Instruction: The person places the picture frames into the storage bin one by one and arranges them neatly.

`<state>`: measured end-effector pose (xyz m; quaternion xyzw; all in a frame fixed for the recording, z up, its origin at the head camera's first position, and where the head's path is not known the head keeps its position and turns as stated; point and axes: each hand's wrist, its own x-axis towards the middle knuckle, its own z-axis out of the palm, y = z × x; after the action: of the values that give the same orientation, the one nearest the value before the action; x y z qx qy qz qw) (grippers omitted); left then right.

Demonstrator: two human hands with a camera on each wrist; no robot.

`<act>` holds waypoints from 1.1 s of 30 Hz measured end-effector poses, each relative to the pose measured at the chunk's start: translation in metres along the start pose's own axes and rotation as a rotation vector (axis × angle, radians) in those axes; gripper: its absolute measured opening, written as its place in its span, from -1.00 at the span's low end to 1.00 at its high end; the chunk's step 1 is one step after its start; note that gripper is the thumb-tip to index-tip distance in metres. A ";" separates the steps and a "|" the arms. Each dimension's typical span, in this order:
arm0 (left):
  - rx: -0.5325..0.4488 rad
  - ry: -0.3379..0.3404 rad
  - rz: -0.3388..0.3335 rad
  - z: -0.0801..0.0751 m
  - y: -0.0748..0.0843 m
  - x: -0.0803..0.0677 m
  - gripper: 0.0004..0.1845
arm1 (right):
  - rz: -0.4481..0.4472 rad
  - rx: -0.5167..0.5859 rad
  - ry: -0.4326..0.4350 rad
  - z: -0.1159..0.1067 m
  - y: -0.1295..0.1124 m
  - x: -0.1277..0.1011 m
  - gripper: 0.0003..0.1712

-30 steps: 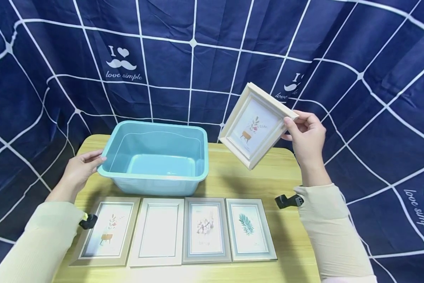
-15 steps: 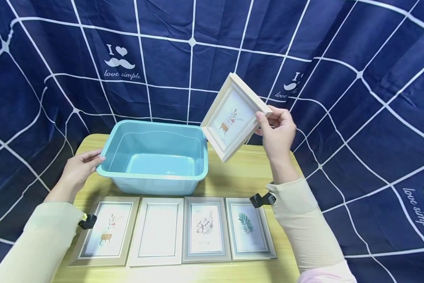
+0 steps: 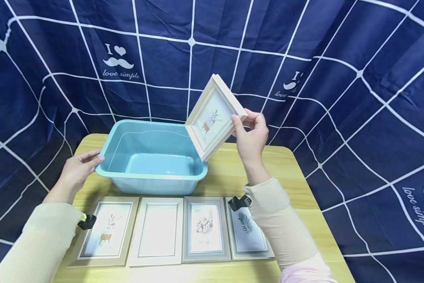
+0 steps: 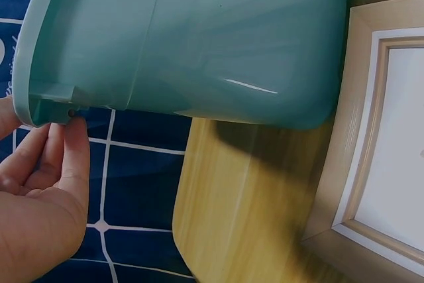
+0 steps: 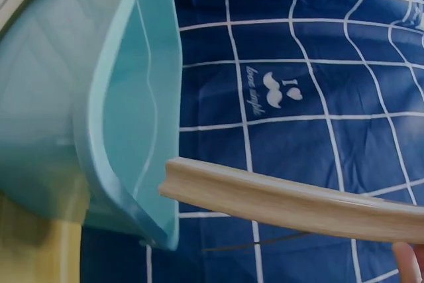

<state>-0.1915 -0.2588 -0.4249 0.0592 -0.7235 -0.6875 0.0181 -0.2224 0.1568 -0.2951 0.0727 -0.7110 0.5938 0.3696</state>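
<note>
My right hand (image 3: 251, 135) pinches a pale wooden picture frame (image 3: 215, 116) by its right corner, thumb on the front. Its print shows a plant in an orange pot, and the frame tilts in the air, overlapping the right rim of the teal plastic basin (image 3: 152, 184). In the right wrist view the edge of the picture frame (image 5: 285, 200) shows beside the basin (image 5: 40, 111). At the basin's left side my left hand (image 3: 76, 173) grips the rim between thumb and fingers. The left wrist view shows fingers of the left hand (image 4: 50, 183) under the rim.
Several picture frames lie side by side along the front: a potted-plant print (image 3: 107, 232), a blank-looking one (image 3: 159, 232), a flower print (image 3: 205, 232) and a green leaf print (image 3: 247, 232) partly behind the right sleeve. A blue curtain (image 3: 212, 43) surrounds the wooden table (image 3: 279, 165).
My right hand has moved left with the picture frame, from beside the basin to over its right rim. The left hand stays on the basin's rim.
</note>
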 end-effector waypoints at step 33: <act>-0.080 0.004 0.005 -0.002 -0.003 -0.002 -0.56 | 0.048 -0.205 0.001 0.052 0.053 -0.091 -0.66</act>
<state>-0.1896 -0.2603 -0.4280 0.0578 -0.6956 -0.7157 0.0238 -0.2090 0.0947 -0.3939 0.0174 -0.7694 0.5266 0.3610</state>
